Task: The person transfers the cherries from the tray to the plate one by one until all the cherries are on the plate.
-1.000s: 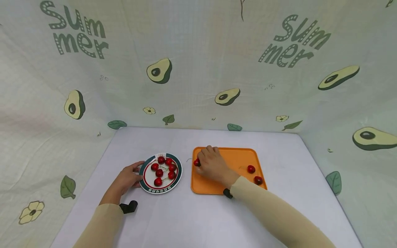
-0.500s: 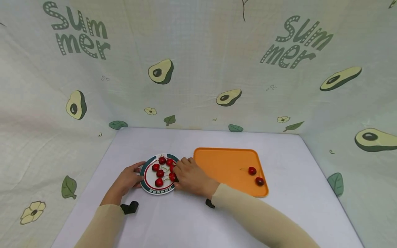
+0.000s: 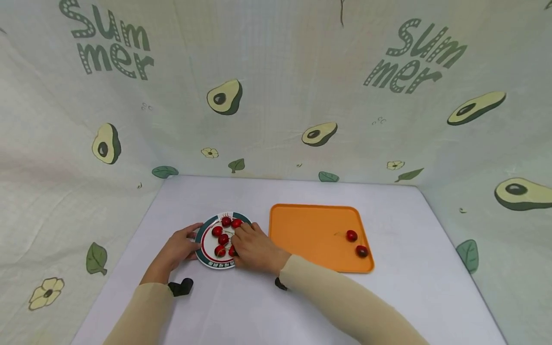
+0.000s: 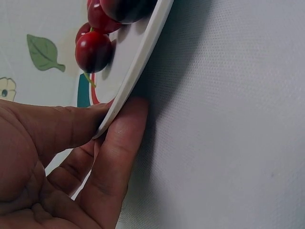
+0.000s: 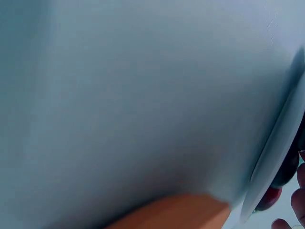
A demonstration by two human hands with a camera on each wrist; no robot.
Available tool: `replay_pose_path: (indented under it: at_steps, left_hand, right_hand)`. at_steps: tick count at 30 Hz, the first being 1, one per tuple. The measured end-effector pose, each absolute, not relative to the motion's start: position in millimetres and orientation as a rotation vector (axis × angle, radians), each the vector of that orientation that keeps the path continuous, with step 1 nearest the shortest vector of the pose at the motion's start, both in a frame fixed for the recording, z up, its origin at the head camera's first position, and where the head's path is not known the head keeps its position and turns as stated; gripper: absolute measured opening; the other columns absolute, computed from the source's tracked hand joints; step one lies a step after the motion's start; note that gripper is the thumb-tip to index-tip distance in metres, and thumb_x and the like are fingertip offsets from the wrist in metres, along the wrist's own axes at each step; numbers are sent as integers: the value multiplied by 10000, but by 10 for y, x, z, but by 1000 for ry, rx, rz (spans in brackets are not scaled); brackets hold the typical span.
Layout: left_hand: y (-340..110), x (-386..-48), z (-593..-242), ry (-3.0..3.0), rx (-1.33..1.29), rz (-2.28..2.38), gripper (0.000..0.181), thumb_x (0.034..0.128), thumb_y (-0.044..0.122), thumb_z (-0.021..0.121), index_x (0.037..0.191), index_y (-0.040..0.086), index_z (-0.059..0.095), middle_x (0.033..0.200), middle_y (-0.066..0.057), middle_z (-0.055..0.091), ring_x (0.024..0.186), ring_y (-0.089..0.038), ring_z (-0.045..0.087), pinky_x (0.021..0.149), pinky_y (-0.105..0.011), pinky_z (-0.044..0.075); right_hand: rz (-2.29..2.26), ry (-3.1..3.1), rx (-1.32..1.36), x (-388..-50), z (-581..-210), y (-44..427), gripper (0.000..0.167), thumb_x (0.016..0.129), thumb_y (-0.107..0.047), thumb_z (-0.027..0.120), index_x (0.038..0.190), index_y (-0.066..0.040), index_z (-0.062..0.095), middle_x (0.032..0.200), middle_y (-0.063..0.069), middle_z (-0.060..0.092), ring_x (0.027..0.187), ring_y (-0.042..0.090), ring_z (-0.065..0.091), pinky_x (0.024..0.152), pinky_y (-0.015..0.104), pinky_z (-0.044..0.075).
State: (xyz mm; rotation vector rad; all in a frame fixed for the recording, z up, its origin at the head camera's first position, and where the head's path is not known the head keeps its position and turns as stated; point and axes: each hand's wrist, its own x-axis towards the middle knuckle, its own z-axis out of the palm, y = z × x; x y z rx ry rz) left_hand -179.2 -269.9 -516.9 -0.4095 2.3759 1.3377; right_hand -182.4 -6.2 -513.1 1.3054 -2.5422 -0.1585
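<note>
A white plate [image 3: 210,258] with a green and red rim lies on the table and bears several red cherries [image 3: 223,239] with stems. At its left edge my left hand [image 3: 178,247] pinches the rim; in the left wrist view the thumb [image 4: 71,126] is on top and a finger [image 4: 119,152] underneath. My right hand [image 3: 254,249] reaches over the plate's right side, fingers curled round a dark red cherry [image 3: 233,250], partly hidden by the hand. The right wrist view catches only a few fingertips [image 5: 299,202] beside the cherries [image 5: 269,198].
An orange tray [image 3: 306,235] lies right of the plate, with two cherries [image 3: 356,243] near its right side. A white cloth with avocado prints [image 3: 224,97] hangs behind the table. A black strap piece [image 3: 181,287] sits at the left wrist.
My right hand has carried a cherry left from the tray to the plate and then shifted slightly further over it. The left hand has stayed on the rim.
</note>
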Motion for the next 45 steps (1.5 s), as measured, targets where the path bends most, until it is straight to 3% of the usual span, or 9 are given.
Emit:
replay_pose_path:
  at_steps: [9, 22, 26, 37, 45]
  left_hand:
    - [-2662, -1822, -5130, 2365, -408, 1339, 736, 979, 43, 669, 1641, 174, 375, 1532, -275, 392, 962, -249, 605, 719, -282, 567]
    - [-2683, -1824, -5194, 2375, -370, 1364, 727, 967, 23, 668, 1629, 146, 394, 1474, -273, 417, 903, -234, 619, 710, -296, 593]
    - [-2686, -1814, -5182, 2374, -374, 1350, 735, 967, 33, 678, 1632, 152, 388, 1488, -279, 411, 897, -233, 624, 708, -291, 592]
    - [-2749, -1826, -5149, 2374, -383, 1333, 750, 974, 60, 687, 1644, 159, 363, 1533, -303, 375, 881, -232, 633, 721, -288, 591]
    - [-2747, -1814, -5191, 2358, -386, 1352, 748, 974, 53, 685, 1642, 143, 360, 1503, -302, 380, 919, -237, 618, 717, -291, 590]
  right_hand:
    - [-191, -2597, 1282, -1880, -5146, -223, 426, 962, -526, 645, 1155, -152, 711, 1164, 2, 643, 1102, 192, 506, 885, 346, 424]
    - [-172, -2597, 1280, -1844, -5146, -333, 450, 957, -555, 677, 1207, -183, 710, 1212, -20, 661, 1165, 182, 519, 986, 358, 446]
    - [-137, -2624, 1269, -1843, -5154, -301, 448, 948, -564, 676, 1196, -191, 700, 1200, -25, 653, 1163, 177, 514, 955, 345, 437]
    - [-28, -2557, 1182, -1944, -4955, 31, 288, 973, -443, 655, 1058, -168, 654, 1022, -13, 579, 968, 186, 461, 837, 336, 359]
    - [-2, -2656, 1059, -1985, -4905, 614, 298, 1019, -411, 642, 1159, -153, 688, 1067, 0, 599, 1009, 201, 474, 870, 352, 371]
